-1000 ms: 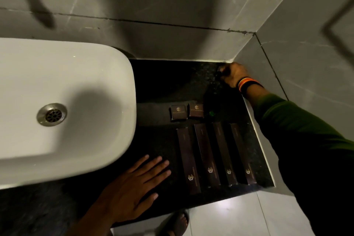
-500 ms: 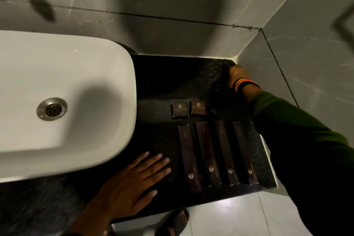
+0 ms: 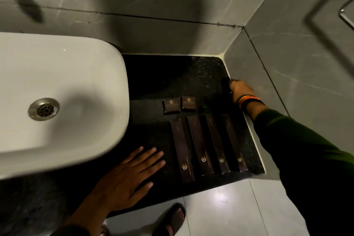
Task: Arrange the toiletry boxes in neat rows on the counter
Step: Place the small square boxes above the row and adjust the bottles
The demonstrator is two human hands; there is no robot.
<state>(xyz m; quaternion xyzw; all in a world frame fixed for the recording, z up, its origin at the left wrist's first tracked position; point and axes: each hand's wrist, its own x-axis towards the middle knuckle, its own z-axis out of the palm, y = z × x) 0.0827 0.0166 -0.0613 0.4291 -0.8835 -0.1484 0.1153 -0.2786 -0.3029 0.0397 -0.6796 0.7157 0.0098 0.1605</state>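
Long boxes (image 3: pixel 207 144) lengthwise front-to-back — left hand (image 3: pixel 124 178) splayed, right hand (image 3: pixel 239 91) fingers unclear.

Head view, steeply down, counter (image 3: pixel 153 74) close

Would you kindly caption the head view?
Four long boxes and two small boxes lined on the counter; left hand flat, right hand reaching back.
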